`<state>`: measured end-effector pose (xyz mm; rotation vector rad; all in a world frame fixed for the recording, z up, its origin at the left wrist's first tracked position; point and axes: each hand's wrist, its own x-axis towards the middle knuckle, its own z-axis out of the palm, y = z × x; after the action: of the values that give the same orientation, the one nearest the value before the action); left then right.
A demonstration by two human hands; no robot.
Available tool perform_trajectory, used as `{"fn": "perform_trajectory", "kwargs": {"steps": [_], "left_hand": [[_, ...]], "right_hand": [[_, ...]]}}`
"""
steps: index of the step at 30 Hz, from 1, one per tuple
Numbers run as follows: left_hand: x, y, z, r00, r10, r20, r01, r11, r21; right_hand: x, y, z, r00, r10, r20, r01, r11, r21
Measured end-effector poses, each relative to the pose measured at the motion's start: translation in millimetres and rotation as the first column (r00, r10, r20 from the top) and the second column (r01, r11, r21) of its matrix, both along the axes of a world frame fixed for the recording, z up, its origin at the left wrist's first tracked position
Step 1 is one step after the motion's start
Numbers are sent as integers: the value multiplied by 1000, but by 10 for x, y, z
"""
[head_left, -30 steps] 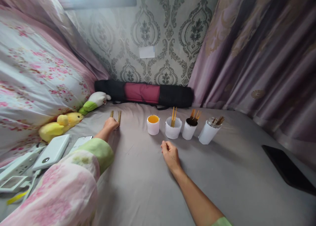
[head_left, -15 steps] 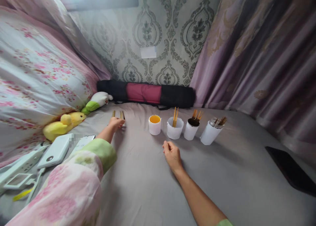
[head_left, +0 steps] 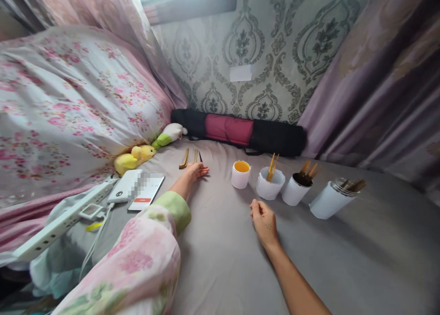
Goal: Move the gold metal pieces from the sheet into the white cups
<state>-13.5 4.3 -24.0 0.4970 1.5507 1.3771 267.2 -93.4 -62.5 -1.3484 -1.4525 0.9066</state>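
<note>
Mid-frame, the left hand (head_left: 195, 172) lies flat on the bed (head_left: 223, 260), fingers outstretched, touching wooden sticks (head_left: 196, 156). The right hand (head_left: 263, 216) rests loosely curled at lower centre.

No text, brand or number can be read; the phone (head_left: 147, 192) screen is blurred out; the white patch (head_left: 241, 73) on the wallpaper is seen blank.

The left hand (head_left: 196, 171) lies flat beside sticks (head_left: 184, 160) (palm down), the right hand (head_left: 263, 216) curled near 4 cups (head_left: 268, 194).
</note>
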Motion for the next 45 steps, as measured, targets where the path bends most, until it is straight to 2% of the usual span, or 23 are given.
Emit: {"fn": "perform_trajectory", "kwargs": {"steps": [10, 23, 37, 45], "left_hand": [[22, -54, -85, 977, 37, 209, -52, 997, 65], [157, -195, -136, 927, -24, 374, -26, 992, 127], [524, -492, -164, 901, -129, 415, 27, 970, 242], [780, -646, -147, 895, -187, 404, 58, 949, 310]], "right_hand": [[2, 8, -35, 1000, 5, 1, -5, 1000, 7], [3, -7, 5, 1000, 13, 28, -13, 1000, 7], [-3, 2, -18, 1000, 17, 24, -17, 1000, 9], [-11, -31, 49, 1000, 11, 15, -11, 1000, 0]]}}
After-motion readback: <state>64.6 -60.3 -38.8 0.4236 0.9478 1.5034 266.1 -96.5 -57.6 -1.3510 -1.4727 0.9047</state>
